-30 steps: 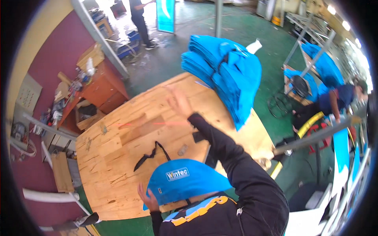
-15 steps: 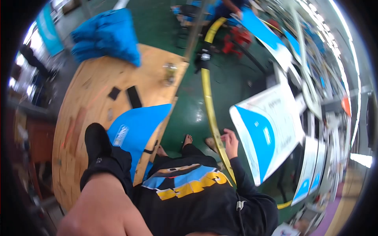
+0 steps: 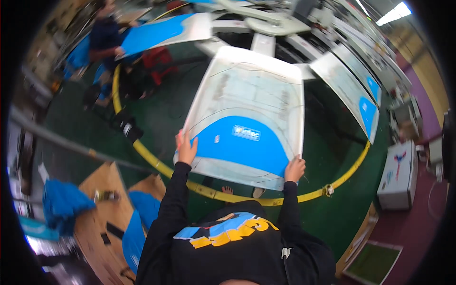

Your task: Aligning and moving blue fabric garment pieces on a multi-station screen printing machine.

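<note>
A white printing platen [image 3: 256, 90] stretches out in front of me, with a blue cut fabric piece [image 3: 232, 152] lying flat across its near part. The fabric has a curved far edge and a pale printed label. My left hand [image 3: 186, 149] grips the platen's left edge beside the fabric's left end, thumb on top. On the opposite side, my right hand [image 3: 295, 169] has its fingers closed around the near right edge, by the fabric's right corner. The undersides of both grips are hidden.
A yellow curved rail [image 3: 209, 192] runs around below the platen. More platens [image 3: 349, 88] stand at right. Another person [image 3: 107, 38] handles a blue-covered platen at far left. A wooden table [image 3: 107, 223] with blue fabric [image 3: 66, 204] is at lower left; a white box [image 3: 399, 175] stands right.
My view has swung right from the wooden table to the platen. My left hand has come from the table side onto the platen's left edge, and my right hand onto its right edge.
</note>
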Demonstrator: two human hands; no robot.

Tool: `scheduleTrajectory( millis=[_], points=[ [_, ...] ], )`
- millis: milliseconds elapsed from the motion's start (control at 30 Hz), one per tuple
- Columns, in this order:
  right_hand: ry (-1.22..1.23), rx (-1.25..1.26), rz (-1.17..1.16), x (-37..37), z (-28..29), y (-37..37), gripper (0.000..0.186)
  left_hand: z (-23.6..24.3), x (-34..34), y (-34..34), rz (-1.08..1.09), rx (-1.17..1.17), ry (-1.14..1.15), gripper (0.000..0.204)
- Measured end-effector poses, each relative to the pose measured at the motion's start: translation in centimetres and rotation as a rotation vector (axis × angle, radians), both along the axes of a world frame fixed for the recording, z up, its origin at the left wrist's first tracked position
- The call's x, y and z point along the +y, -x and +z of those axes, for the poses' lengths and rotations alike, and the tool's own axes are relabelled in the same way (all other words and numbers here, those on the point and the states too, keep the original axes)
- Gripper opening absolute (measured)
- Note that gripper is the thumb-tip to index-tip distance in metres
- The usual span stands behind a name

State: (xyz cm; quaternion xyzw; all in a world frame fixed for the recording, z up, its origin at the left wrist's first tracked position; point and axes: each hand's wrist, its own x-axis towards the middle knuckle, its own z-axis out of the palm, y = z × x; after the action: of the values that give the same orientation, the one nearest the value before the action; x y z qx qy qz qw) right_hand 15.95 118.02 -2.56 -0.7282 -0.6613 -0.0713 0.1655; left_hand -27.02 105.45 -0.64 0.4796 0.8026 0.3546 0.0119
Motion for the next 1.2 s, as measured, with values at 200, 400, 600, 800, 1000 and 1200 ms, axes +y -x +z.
scheduleTrajectory(
  millis=[200, 400, 600, 800, 1000, 1200],
  points=[
    [0.092, 0.249, 0.075, -0.8, 0.2, 0.9, 0.019, -4.1, 0.5, -1.3, 0.018, 0.19, 0.166, 0.051],
    [0.046, 0.343, 0.075, 0.2, 0.1, 2.9, 0.008, -3.0, 1.0, -0.7, 0.1, 0.187, 0.278, 0.03],
    [-0.004, 1.198, 0.242, 2.2, 1.8, 5.1, 0.012, 0.4, 2.3, -1.5, -0.088, -0.265, 0.106, 0.035],
    [0.0, 1.357, 0.64, 1.6, 8.2, 14.2, 0.006, 1.4, 0.8, -4.8, -0.199, -1.027, -0.124, 0.019],
    [0.193, 1.41, 1.105, -7.0, 19.6, 22.5, 0.012, 1.4, -0.2, -4.0, -0.269, -1.229, -0.204, 0.021],
    [0.342, 1.578, 1.414, -12.2, 25.9, 27.0, 0.013, 1.7, -8.5, 0.0, -0.219, -1.246, -0.511, 0.029]
  ],
)
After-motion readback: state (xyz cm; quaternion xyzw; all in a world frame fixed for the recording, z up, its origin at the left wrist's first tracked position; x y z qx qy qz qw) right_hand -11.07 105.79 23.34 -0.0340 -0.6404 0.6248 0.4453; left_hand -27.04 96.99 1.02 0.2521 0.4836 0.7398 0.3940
